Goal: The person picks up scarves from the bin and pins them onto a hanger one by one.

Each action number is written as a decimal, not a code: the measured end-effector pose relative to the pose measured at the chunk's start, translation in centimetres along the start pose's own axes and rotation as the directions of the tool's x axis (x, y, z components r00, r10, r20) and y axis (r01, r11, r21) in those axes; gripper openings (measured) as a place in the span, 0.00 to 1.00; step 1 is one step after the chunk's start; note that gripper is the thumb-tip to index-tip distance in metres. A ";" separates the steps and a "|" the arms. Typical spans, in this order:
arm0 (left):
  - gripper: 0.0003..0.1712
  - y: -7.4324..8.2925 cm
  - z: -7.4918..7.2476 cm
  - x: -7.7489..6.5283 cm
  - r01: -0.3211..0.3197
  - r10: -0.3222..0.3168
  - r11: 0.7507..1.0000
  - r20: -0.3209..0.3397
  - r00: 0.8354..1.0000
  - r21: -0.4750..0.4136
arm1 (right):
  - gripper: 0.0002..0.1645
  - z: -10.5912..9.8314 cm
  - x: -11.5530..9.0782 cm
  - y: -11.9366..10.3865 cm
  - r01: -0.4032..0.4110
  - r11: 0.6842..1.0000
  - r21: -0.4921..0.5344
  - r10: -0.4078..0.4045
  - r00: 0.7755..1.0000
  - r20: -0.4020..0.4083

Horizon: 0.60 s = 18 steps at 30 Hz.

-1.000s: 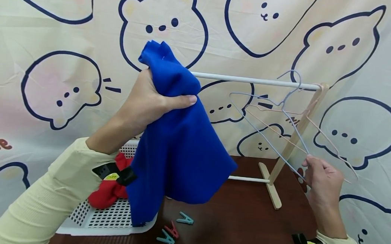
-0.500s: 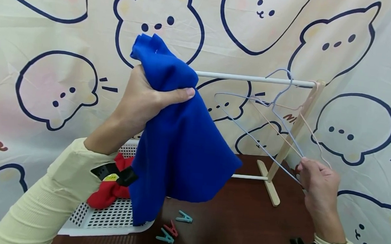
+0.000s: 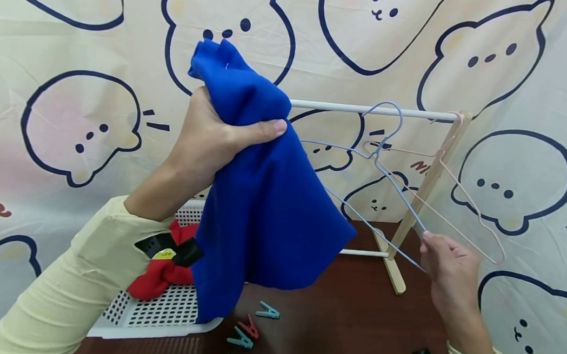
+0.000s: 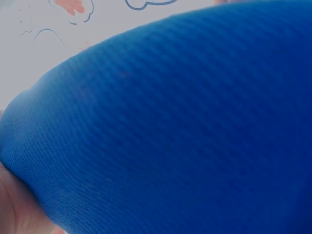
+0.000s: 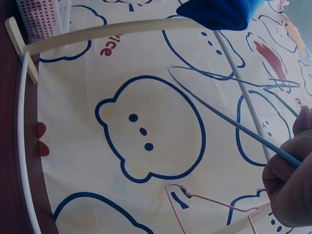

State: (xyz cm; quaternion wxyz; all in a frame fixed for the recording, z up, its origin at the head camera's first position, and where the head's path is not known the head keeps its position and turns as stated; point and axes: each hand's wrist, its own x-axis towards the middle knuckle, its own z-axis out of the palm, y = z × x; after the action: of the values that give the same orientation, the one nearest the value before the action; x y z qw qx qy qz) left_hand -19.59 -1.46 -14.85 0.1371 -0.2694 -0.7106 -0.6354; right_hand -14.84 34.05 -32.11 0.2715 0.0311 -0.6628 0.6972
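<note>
A blue piece of clothing (image 3: 276, 214) hangs in folds from my left hand (image 3: 218, 132), whose thumb lies across its front while the other fingers are hidden behind the fabric. The same blue cloth (image 4: 170, 122) fills most of the left wrist view. On the right, my right hand (image 3: 452, 279) pinches one end of a light blue wire hanger (image 3: 399, 192). The hanger's far end passes behind the blue cloth in the head view. In the right wrist view, the light blue hanger (image 5: 229, 119) stretches out from the right hand (image 5: 292, 175), apart from the cloth.
A drying rack with a white bar (image 3: 336, 106) and wooden post (image 3: 420, 207) stands behind, a pink hanger (image 3: 476, 210) on its right end. Red clothing (image 3: 160, 280) lies in a white basket (image 3: 147, 331). Several clothespins (image 3: 240, 338) lie on the dark table (image 3: 332, 331).
My right hand has moved left with the light blue hanger, bringing its far end behind the blue cloth. My left hand, holding the cloth, has risen slightly in view.
</note>
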 end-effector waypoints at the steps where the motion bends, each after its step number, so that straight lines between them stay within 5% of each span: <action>1: 0.40 0.1 0.1 0.0 -0.003 0.003 1.000 0.000 1.000 -0.008 | 0.17 0.1 -0.1 -0.1 0.005 1.000 0.011 -0.005 1.000 0.014; 18: 0.38 1.0 1.2 0.3 -0.088 0.089 0.994 0.004 0.996 -0.058 | 0.17 1.4 -1.2 -0.3 0.020 0.992 0.125 -0.041 0.986 0.164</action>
State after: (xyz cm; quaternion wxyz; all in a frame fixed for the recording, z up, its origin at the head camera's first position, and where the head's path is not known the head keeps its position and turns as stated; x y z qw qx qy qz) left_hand -19.08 -0.14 -14.07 0.1548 -0.3066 -0.6797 -0.6481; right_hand -14.18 32.35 -32.17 0.2235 0.1158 -0.6382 0.7276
